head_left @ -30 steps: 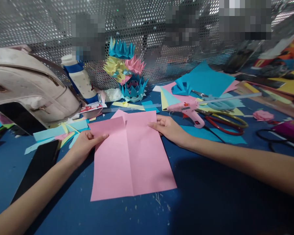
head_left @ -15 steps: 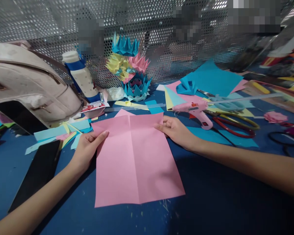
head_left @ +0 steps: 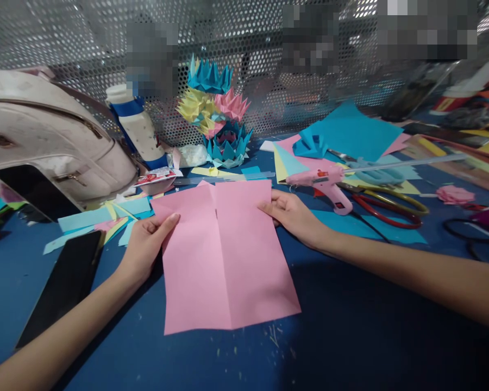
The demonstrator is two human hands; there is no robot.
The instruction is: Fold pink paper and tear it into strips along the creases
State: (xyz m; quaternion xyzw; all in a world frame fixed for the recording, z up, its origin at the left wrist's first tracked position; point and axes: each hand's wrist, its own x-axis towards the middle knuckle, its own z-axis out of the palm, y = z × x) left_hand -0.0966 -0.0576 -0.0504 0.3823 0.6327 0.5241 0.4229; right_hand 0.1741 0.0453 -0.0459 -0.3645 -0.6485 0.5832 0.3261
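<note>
A pink sheet of paper (head_left: 195,271) with a crease down its middle is stretched between both hands above the blue table. At its top edge the sheet is split a short way down along the crease. My left hand (head_left: 149,244) pinches the upper left side, thumb on top. My right hand (head_left: 291,214) pinches the upper right side in the same way. Behind the sheet a small pink paper point (head_left: 204,183) sticks up. Just beyond my right hand lies a pink glue gun (head_left: 324,182) with a clear glue stick in its back.
Left stand a white backpack (head_left: 44,130) and a bottle (head_left: 136,130); two phones (head_left: 63,282) (head_left: 36,190) and paper strips (head_left: 101,214) are nearby. Folded paper flowers (head_left: 212,114) stand at the back. Scissors (head_left: 391,209) and blue paper (head_left: 354,130) lie right.
A short split has opened at the top of the pink sheet along the crease. Its right half has risen slightly, and its lower edge sits a little higher. Both hands keep their grip.
</note>
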